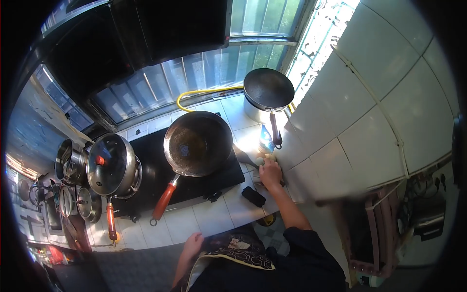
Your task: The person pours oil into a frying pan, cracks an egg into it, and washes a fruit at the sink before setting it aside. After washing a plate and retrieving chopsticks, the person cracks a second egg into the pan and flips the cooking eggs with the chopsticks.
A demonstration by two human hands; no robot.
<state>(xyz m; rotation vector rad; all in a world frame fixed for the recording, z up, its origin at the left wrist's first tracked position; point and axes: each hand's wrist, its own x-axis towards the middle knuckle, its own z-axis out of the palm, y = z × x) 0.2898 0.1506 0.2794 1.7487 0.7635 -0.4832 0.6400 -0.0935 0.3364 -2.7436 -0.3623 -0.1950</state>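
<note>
A pale item (260, 160) is reached by the right hand (271, 173), the left hand (193, 242) is held near the counter (212, 220) — whether either's fingers are closed cannot be told

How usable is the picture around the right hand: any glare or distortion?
Head view: strong glare washes out the counter just beyond the right hand, and the small items under its fingers are hard to make out; head view: wide-angle distortion bows the wall tiles, with black frame corners.
</note>
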